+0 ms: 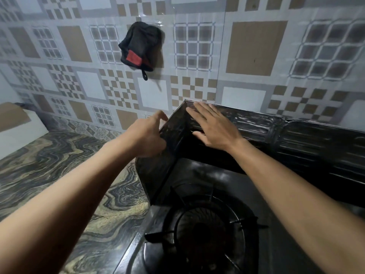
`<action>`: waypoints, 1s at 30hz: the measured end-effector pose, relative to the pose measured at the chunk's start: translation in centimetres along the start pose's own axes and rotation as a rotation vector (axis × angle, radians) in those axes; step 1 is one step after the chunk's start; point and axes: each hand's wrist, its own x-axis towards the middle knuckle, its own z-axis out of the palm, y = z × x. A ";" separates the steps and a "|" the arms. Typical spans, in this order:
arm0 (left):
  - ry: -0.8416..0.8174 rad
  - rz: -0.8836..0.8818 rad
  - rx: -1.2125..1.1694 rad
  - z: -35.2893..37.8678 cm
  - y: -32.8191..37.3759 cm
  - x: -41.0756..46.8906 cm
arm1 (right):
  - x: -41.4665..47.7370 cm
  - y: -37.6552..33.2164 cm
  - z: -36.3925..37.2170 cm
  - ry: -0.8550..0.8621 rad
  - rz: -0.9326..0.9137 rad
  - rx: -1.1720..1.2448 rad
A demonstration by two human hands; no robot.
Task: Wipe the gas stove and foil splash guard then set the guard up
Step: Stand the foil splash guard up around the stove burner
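Observation:
The dark foil splash guard (pixel 308 147) stands upright around the back and left side of the black gas stove (pixel 197 180), folded at a corner near the wall. My left hand (pixel 148 135) grips the top edge of the guard's left side panel from outside. My right hand (pixel 213 125) lies flat, fingers spread, against the inside of the back panel right at the corner. The burner with its pan support (pixel 203 232) sits below both forearms. No cloth is visible in either hand.
A black and red pot holder (pixel 139 46) hangs on the patterned tile wall above the corner. The marbled countertop (pixel 55 167) stretches to the left of the stove. A white box with a brown lid (pixel 17 123) sits at the far left.

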 end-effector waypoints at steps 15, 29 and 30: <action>-0.076 -0.005 -0.097 1.9 1.5 4.5 | -4.6 4.9 1.9 -0.174 0.049 -0.489; -0.034 0.042 -0.097 2.6 3.0 5.1 | -7.7 8.3 0.8 -0.137 -0.008 -0.534; -0.029 0.041 -0.093 2.7 3.1 5.1 | -7.7 8.5 0.9 -0.138 -0.006 -0.542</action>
